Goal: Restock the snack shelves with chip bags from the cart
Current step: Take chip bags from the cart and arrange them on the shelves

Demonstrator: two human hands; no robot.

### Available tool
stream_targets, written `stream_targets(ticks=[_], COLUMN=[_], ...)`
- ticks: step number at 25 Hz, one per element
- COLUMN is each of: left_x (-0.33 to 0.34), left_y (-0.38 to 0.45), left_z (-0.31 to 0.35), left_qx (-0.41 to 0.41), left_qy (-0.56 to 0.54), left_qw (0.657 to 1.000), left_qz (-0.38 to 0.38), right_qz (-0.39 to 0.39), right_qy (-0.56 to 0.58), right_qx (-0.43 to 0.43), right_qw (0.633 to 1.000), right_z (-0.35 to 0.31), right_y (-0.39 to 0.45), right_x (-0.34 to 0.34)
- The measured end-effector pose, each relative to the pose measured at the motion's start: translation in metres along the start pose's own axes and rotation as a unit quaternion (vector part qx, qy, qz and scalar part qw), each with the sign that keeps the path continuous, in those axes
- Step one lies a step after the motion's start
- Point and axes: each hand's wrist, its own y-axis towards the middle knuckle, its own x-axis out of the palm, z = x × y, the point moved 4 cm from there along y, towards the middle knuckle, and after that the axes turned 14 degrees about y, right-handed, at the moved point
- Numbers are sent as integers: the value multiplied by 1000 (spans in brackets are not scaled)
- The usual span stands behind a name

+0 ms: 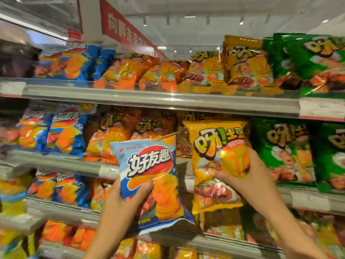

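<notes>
Where gripped, crinkled blue bag [149, 176].

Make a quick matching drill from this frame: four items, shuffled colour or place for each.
Items
1. bag in the left hand
2. bag in the right hand
3. top-shelf bags at far right
4. hanging banner

Matches
A. green
B. red with white characters
C. yellow
D. blue and white

Pairs: 1-D, 2-C, 3-A, 4-B
</notes>
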Motion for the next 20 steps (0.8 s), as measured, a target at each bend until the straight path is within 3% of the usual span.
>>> stream_targets(ticks=[6,14,20], left_x=[-74,-124,-133], left_y=[58,92,101], left_z=[-33,-54,-64], left_qx=[0,-2,4], left_qy=[9,-5,0], left_qw=[1000,1000,999], left_qz=[-26,-21,-44], right_qz=[54,136,113], right_qy=[-108,-149,-243], right_qx=[-4,42,89], right_qw=[993,978,959], right_z=[-22,-24,-9], right_y=[26,73,96], right_x=[83,100,125])
